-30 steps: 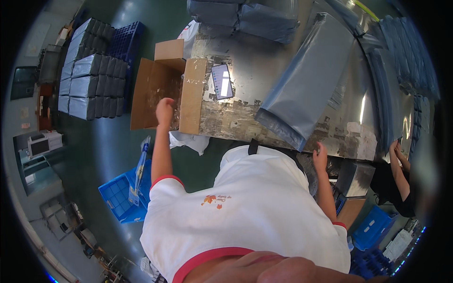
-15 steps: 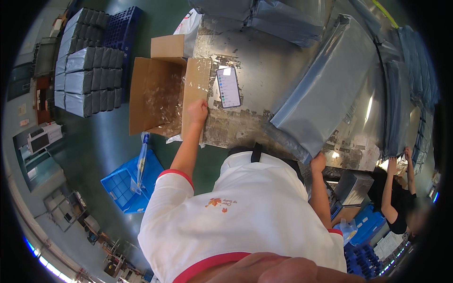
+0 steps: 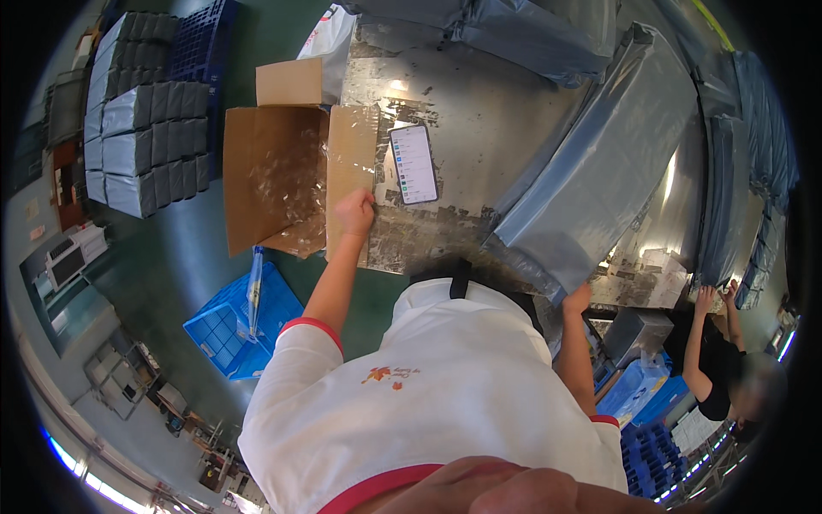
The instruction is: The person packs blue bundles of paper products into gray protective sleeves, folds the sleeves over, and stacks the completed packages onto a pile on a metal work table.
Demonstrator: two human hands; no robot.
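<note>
My left hand (image 3: 355,212) is a closed fist, resting on the flap of an open cardboard box (image 3: 278,176) beside the metal table (image 3: 479,111). Nothing shows in that fist. A smartphone (image 3: 413,164) with a lit list on its screen lies just past it. My right hand (image 3: 576,300) is closed at the near end of a long grey plastic bag (image 3: 604,163), on the loose film at its corner. The bag lies slantwise on the table with something bulky and boxy inside. My right fingertips are partly hidden.
More grey bagged packs (image 3: 535,38) lie at the far table edge. A co-worker's hands (image 3: 717,295) touch another grey pack (image 3: 726,197) at right. A blue crate (image 3: 240,321) stands on the floor at left, below stacked grey packs (image 3: 145,150) and a dark blue pallet (image 3: 201,51).
The view has shifted slightly, with the box a little further left in it. My hands keep their places on the flap and the bag. The co-worker's hands have moved slightly.
</note>
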